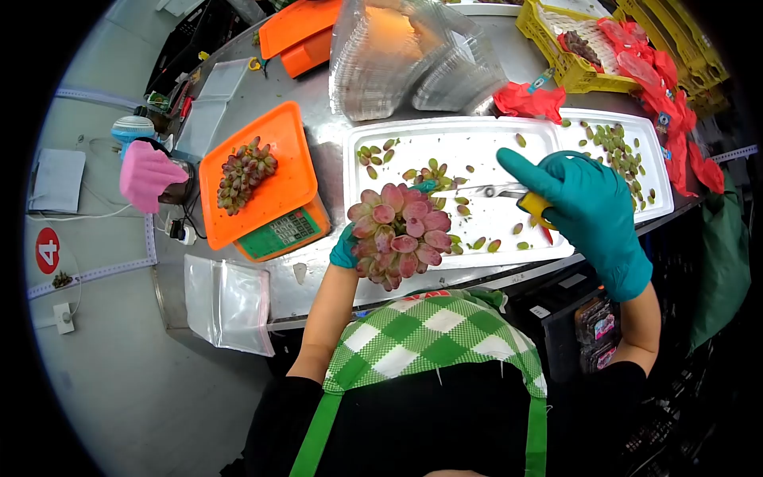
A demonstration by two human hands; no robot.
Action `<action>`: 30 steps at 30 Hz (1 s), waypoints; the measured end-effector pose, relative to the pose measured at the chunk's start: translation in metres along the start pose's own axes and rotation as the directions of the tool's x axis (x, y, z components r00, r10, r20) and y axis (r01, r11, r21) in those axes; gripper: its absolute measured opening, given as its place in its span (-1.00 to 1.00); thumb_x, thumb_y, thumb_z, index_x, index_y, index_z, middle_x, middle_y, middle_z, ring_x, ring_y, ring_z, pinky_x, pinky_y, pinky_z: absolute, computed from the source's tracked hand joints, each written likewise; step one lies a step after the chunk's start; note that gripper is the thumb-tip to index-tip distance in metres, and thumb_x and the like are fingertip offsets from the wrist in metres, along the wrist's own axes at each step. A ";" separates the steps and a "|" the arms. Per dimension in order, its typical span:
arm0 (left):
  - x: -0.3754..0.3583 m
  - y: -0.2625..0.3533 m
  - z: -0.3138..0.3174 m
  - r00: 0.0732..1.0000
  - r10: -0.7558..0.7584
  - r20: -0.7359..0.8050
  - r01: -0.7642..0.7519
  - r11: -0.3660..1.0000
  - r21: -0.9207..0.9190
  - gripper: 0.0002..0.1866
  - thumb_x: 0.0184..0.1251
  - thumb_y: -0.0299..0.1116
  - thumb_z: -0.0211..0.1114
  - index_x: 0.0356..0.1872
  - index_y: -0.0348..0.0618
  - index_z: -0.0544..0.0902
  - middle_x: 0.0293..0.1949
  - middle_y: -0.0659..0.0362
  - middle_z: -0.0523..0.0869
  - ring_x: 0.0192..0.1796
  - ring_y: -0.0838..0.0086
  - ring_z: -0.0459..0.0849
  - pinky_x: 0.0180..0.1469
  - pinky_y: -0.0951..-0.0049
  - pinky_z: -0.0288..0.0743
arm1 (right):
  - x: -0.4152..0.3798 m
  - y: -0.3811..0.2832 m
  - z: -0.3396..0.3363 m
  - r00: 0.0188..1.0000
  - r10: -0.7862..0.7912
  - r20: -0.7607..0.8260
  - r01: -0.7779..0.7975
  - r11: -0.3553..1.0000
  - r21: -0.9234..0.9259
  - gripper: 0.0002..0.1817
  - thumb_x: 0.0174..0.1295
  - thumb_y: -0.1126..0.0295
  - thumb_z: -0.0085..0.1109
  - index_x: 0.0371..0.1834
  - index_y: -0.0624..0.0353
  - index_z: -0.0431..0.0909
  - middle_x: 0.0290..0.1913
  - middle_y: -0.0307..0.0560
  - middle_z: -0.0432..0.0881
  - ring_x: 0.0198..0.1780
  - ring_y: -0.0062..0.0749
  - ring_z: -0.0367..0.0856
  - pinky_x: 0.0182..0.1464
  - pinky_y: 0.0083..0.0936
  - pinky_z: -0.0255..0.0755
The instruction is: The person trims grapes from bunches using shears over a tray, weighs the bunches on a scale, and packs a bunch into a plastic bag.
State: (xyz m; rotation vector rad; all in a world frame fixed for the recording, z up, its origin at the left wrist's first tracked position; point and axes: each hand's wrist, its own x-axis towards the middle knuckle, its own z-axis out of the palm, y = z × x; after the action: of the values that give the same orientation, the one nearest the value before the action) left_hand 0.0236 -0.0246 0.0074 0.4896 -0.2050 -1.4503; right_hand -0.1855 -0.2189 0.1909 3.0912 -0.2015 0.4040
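Observation:
A large bunch of reddish grapes [401, 236] is held up by my left hand [345, 246], which is mostly hidden behind it in a teal glove. My right hand [592, 211], also gloved, grips scissors with yellow handles [535, 207]; its index finger points outward to the left. The metal blades reach toward the top right of the bunch. Below them lies a white tray [485, 137] with scattered loose grapes [433, 172].
An orange scale [298, 179] at the left bears a smaller bunch [245, 175]. Stacked clear containers [377, 67] stand behind the tray. A second white tray [656, 171], a yellow crate [568, 75] and red wrappers [530, 101] are at the right. Plastic bags [228, 302] lie at the front left.

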 end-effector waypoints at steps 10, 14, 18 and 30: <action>0.004 -0.003 0.005 0.990 -0.143 0.004 0.143 0.989 0.032 -0.12 0.02 0.22 0.07 0.29 -0.12 0.08 0.26 -0.01 0.21 0.24 0.15 0.28 0.26 0.18 0.20 | 0.033 -0.013 -0.003 0.910 -0.411 0.053 0.408 0.866 -0.288 -0.57 0.04 0.42 0.05 0.06 0.07 0.40 -0.49 -0.26 0.38 -0.43 -0.46 0.42 -0.39 -0.54 0.30; 0.004 -0.002 0.006 0.986 -0.165 0.004 0.165 0.985 0.043 -0.12 0.02 0.20 0.09 0.29 -0.13 0.08 0.26 -0.01 0.21 0.24 0.16 0.29 0.26 0.18 0.20 | 0.035 -0.020 -0.003 0.916 -0.399 0.048 0.382 0.826 -0.414 -0.44 -0.03 0.41 0.03 0.16 -0.14 0.36 -0.39 -0.35 0.38 -0.37 -0.57 0.41 -0.32 -0.61 0.34; 0.006 -0.002 0.007 0.982 -0.189 0.007 0.188 0.981 0.052 -0.12 0.01 0.17 0.11 0.29 -0.14 0.08 0.25 -0.02 0.22 0.24 0.16 0.29 0.26 0.19 0.20 | 0.034 -0.021 -0.004 0.904 -0.426 0.047 0.392 0.779 -0.489 -0.44 -0.03 0.44 0.02 0.16 -0.08 0.36 -0.41 -0.32 0.36 -0.37 -0.58 0.40 -0.33 -0.62 0.33; 0.007 -0.001 0.012 0.974 -0.227 -0.001 0.227 0.970 0.084 -0.13 0.01 0.10 0.16 0.29 -0.17 0.08 0.25 -0.02 0.23 0.24 0.17 0.29 0.26 0.20 0.20 | 0.018 -0.034 -0.003 0.922 -0.347 0.173 0.387 0.815 -0.431 -0.39 -0.05 0.49 0.00 0.20 0.23 0.27 -0.50 -0.26 0.27 -0.48 -0.50 0.34 -0.48 -0.60 0.29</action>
State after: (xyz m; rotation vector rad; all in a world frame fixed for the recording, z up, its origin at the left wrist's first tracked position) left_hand 0.0183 -0.0339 0.0167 0.5902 -0.2231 -1.6727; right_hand -0.1644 -0.1870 0.1980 2.5900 0.2668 0.1714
